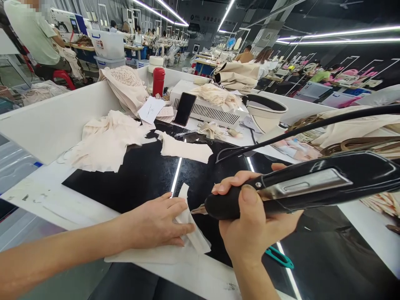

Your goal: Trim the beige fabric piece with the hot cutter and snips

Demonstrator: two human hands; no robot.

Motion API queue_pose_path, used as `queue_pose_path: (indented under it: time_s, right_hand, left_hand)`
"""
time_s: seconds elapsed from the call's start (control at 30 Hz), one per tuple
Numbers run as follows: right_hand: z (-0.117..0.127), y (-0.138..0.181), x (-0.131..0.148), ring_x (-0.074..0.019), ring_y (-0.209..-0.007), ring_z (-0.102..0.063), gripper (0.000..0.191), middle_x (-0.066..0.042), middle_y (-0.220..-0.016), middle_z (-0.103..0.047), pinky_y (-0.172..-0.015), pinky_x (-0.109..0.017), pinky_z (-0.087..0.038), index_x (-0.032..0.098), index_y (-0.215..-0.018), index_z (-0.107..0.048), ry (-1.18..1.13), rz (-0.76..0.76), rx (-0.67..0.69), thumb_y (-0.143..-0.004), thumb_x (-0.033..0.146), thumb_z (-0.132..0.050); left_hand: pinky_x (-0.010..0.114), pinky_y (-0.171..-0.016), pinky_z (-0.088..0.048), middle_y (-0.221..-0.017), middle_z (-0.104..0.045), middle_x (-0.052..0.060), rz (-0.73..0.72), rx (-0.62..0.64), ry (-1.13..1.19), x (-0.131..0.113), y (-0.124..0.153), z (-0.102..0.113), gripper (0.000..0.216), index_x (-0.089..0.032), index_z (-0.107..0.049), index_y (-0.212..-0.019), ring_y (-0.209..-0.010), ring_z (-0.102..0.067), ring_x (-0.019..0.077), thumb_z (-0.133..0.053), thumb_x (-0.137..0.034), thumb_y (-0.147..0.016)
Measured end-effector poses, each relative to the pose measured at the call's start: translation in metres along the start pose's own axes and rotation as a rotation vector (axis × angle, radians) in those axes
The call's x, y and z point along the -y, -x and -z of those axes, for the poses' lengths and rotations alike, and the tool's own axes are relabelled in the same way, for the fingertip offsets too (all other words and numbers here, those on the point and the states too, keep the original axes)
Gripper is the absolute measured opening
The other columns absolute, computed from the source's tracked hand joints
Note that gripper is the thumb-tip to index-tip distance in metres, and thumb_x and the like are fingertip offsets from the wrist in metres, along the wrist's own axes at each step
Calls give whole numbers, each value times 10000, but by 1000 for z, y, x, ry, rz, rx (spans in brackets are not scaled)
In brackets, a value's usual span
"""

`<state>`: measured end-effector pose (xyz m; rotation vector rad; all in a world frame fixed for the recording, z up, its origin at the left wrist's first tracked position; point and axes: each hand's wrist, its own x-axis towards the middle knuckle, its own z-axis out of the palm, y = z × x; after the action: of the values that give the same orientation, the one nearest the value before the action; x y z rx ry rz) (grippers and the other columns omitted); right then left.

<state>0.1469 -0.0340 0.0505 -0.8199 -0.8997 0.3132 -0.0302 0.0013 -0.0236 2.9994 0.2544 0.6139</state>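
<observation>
My left hand (156, 223) lies flat on a small cream fabric piece (190, 233), pinning it to the glossy black work surface (146, 175). My right hand (253, 221) grips a black corded hot-tip cutting tool (300, 187); its metal tip points left and touches the fabric just beside my left fingertips. The tool's black cord (312, 127) arcs off to the right.
A heap of cream fabric pieces (106, 141) and one loose piece (184, 150) lie further back. A phone (185, 109), red flask (158, 81), white box (212, 112) and teal snips (279, 257) are nearby. Other people sit at sewing stations behind.
</observation>
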Motion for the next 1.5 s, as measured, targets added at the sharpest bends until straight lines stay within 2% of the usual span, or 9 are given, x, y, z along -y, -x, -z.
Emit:
queue_pose_path:
  time_s: [0.33,0.43,0.53,0.6,0.67,0.73,0.9,1.23,1.5]
  right_hand:
    - [-3,-1,-5,-124,-538,-660,471,90,-788,-705,-571,-300,-599,291,-1211,-575,32,-22,-8,-845,236,-866]
    - [-2,0,-5,-133,-543,-664,494,87,-791,-706,-565,-307,-603,293,-1232,-573,32,-27,-7,-843,272,-878]
    - [-1,0,-5,-139,-539,-663,516,87,-783,-700,-563,-318,-607,296,-1233,-569,42,-23,-2,-837,331,-898]
    - [-1,0,-6,-143,-534,-661,526,87,-781,-698,-556,-323,-606,299,-1232,-564,49,-18,4,-835,368,-903]
    - [-1,0,-6,-143,-531,-661,529,88,-781,-700,-552,-323,-606,300,-1234,-560,52,-11,9,-837,371,-902]
    - [0,0,-5,-138,-534,-664,516,90,-783,-703,-558,-318,-612,296,-1234,-563,48,-8,16,-843,339,-896]
    - [-1,0,-4,-139,-539,-675,509,83,-790,-718,-569,-323,-620,288,-1229,-577,30,-10,21,-846,347,-906]
    - [0,2,-4,-141,-547,-675,523,75,-792,-715,-551,-312,-602,291,-1228,-581,9,-15,20,-839,352,-925]
    - [-4,-3,-5,-143,-531,-658,504,85,-781,-695,-546,-321,-588,288,-1219,-570,29,3,7,-836,330,-895]
  left_hand:
    - [518,-1099,-577,-1265,-662,180,-18,-13,-3,0,2,-2,385,-223,-699,-1340,-1271,-649,320,-735,-465,-1042]
    - [469,-1110,-581,-1273,-678,163,-5,-53,22,3,0,2,362,-195,-699,-1320,-1234,-676,287,-687,-460,-1074]
    - [395,-1115,-577,-1171,-718,147,-13,-107,23,11,-6,9,272,-113,-724,-1117,-1167,-701,257,-556,-326,-1139]
    - [357,-1115,-573,-1157,-736,146,-14,-102,8,19,-12,14,267,-108,-719,-1035,-1169,-701,242,-492,-202,-1138]
    - [325,-1126,-562,-1225,-742,146,-15,-55,17,27,-19,18,227,-107,-718,-1112,-1211,-692,224,-491,-97,-1091]
    - [303,-1133,-553,-1292,-734,146,-27,19,58,34,-26,18,282,-96,-697,-1232,-1257,-680,219,-531,-24,-1017]
    - [317,-1083,-577,-1248,-753,122,-60,151,146,43,-31,13,430,-90,-685,-1312,-1231,-693,243,-553,52,-928]
    - [272,-966,-607,-1320,-726,76,-10,135,197,47,-8,20,466,-175,-704,-1289,-1173,-724,210,-528,69,-933]
    - [270,-1075,-573,-1382,-698,86,-39,107,126,45,1,13,532,-177,-654,-1354,-1281,-690,202,-488,95,-927]
